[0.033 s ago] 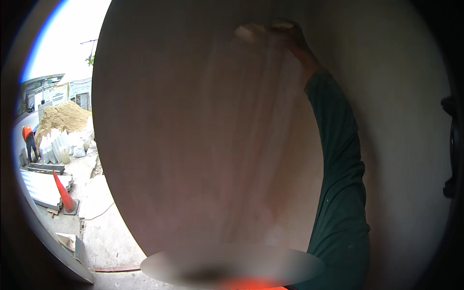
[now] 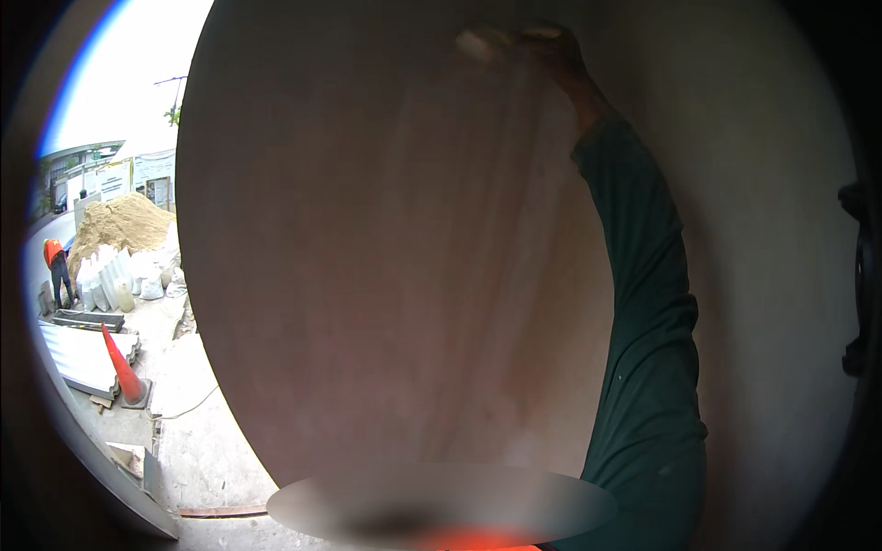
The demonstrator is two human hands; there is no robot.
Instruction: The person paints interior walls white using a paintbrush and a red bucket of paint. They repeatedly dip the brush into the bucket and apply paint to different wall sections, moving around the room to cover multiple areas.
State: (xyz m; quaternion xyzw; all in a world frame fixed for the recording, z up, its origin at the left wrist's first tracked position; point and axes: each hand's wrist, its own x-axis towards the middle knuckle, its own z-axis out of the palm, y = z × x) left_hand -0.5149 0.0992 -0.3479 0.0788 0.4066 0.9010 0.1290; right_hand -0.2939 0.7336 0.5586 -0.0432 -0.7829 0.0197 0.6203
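A tall brown panel fills most of the view, dim and marked with faint, pale, mostly upright streaks. To its right stands a greyish wall, with a dark fitting at the far right rim. Past the panel's left edge is a bright outdoor yard: white sky, a heap of sand, and white bags standing in front of it. A person in an orange top is beside the bags. Nearer lie pale ridged sheets, with an orange cone leaning just beside them on a dark base. A thin cord curves over the pale ground, and a reddish strip crosses it lower down.

The right arm, in a dark green sleeve, rises from the lower right across the panel. The right hand is high up, near the top edge of the view. A pale thing is just left of it, in front of the panel and blurred. Blur and shade hide the fingers, so I cannot tell whether they grip it. The left hand is out of view; its fingers cannot be told.
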